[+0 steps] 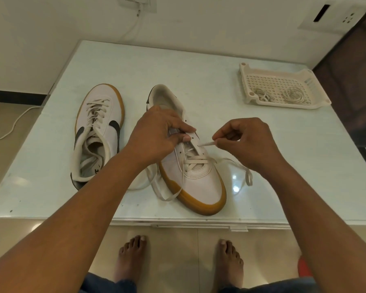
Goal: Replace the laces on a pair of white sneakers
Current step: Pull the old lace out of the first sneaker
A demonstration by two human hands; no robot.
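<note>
your left hand (156,134) rests on the near white leather sneaker with a gum-coloured sole (190,166), its fingers curled and pressed onto the upper eyelet flap, thumb tip beside the eyelet row. your right hand (244,140) sits just right of that sneaker, thumb and forefinger pinching the stiff tip of the flat off-white lace (206,143), which runs out of an eyelet on the sneaker's right side. this lace crosses only the lower eyelets; its loose lengths lie on the pale glossy table top (283,166) on both sides of the toe. the second matching white sneaker (97,132) stands to the left, fully laced, with a dark swoosh-shaped mark on its side; the printing inside its heel is too small to read. a white perforated plastic tray (283,87) at the far right holds coiled laces (292,95).
</note>
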